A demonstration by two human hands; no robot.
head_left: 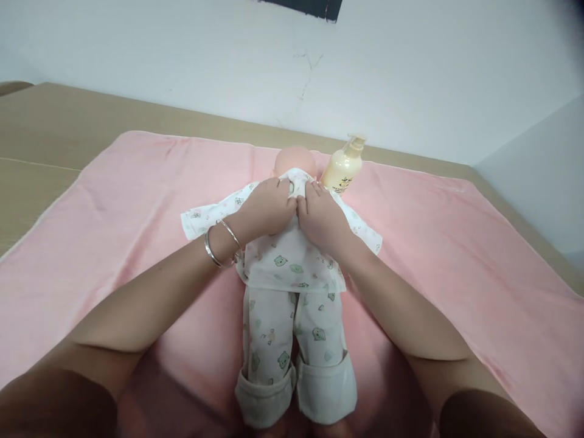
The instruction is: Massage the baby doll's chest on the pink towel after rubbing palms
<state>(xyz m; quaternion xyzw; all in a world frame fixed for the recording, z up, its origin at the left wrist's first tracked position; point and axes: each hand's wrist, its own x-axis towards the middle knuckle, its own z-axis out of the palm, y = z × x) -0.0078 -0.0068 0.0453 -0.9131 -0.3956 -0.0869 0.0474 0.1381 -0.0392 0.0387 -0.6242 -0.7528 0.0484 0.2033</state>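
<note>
Doll (296, 274) in centre of frame, lying lengthwise on pink cloth (150, 182); long axis runs near vertical in frame, bald head (294, 159) toward the top, legs toward the bottom edge. Face up or face down: can't tell. Sleeves of its white top (269, 255) spread out to both sides, angled a bit down. Left hand (269, 204) and right hand (322, 213) meet on the upper part of the top, just below the head, fingers bent onto the fabric, thumbs close together; whether they pinch the cloth or only press on it, can't tell. Two shiny silver-coloured bangles (210, 249) round the left wrist. Container: pale yellow pump bottle (343, 170), upper centre-right, beside the head, leaning right in frame, dark print on its front, rounded shoulders; fill level unclear. Top and trousers (319, 322) thin and soft-looking, white with small green animal print; both trouser legs end in thick, plain, turned-up cuffs (326, 389), lower centre. Cloth smooth, slightly sheeny, creased on the left, covering most of a wood-tone counter (55, 128). White wall (182, 48) behind, thin crack at upper centre, dark panel (310, 7) at top edge.
</note>
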